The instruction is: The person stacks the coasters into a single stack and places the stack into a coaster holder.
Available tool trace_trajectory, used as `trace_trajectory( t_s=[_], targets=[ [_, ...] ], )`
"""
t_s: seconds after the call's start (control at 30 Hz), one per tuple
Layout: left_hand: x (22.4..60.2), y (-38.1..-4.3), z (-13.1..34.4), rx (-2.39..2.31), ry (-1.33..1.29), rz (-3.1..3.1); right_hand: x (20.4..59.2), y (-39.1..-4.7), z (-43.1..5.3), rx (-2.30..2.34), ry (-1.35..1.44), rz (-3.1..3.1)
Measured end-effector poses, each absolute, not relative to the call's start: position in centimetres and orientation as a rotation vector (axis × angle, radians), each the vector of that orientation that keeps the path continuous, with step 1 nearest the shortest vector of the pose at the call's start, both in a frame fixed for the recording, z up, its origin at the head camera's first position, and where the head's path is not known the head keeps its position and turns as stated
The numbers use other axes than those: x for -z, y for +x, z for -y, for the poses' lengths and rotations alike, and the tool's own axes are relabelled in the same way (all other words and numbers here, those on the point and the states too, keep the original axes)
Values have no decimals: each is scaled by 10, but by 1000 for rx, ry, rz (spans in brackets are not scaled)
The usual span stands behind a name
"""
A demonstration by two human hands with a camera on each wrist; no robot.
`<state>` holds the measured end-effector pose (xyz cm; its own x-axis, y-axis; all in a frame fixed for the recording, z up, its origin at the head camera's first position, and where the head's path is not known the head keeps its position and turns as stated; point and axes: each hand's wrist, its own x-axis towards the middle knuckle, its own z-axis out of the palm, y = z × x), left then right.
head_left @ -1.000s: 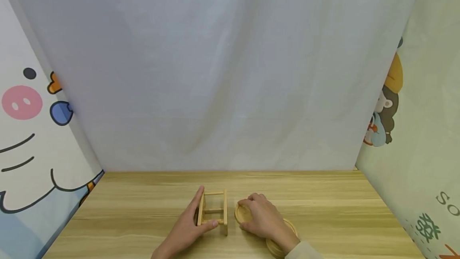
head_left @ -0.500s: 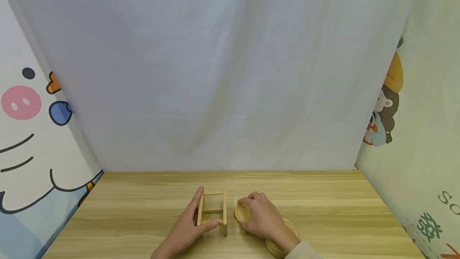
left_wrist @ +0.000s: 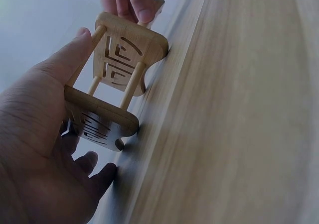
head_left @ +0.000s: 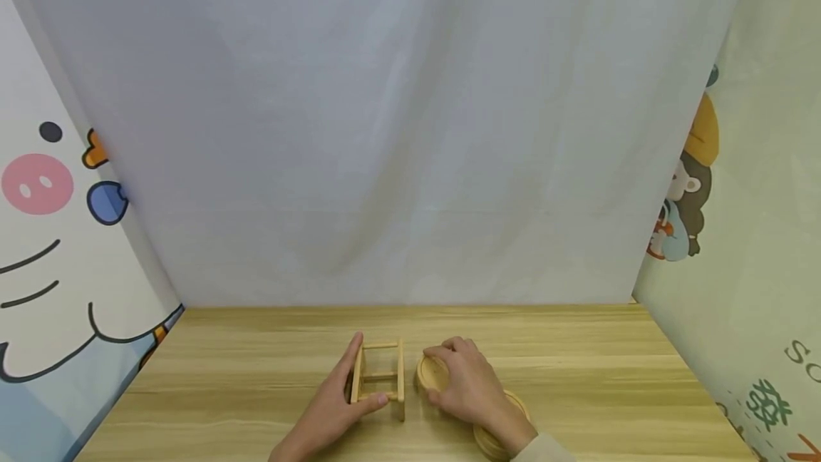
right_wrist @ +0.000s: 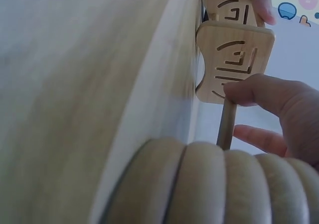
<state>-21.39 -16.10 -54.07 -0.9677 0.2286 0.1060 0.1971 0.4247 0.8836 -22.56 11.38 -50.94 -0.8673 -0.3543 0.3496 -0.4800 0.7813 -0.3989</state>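
Observation:
A small wooden coaster holder (head_left: 378,376), two cut-out side panels joined by rods, stands on the wooden table. My left hand (head_left: 333,394) grips its left side, the thumb over a near rod and the fingers along the outer panel (left_wrist: 94,124). To the right of the holder, my right hand (head_left: 471,383) pinches a round wooden coaster (head_left: 432,373) by its edge between thumb and fingers. That coaster (right_wrist: 227,124) shows edge-on in the right wrist view, close to the holder's right panel (right_wrist: 234,59). The hand covers its right part.
A stack of several round coasters (head_left: 490,443) sits below my right wrist, partly hidden by it; its rounded edges (right_wrist: 199,184) fill the bottom of the right wrist view. A pale curtain (head_left: 410,127) hangs behind the table (head_left: 577,376), with printed cloths on both sides.
My right hand has shifted slightly away from me with the coaster, and more of the coaster's face shows. The left hand and the holder stay practically where they were.

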Motion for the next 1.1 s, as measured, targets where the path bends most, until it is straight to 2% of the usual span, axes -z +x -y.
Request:
trace_trajectory(
  t_s=[1.1],
  targets=[
    [538,-211,159,-1654,375,-2591,485,-193,-123,-761,620,2598]
  ],
)
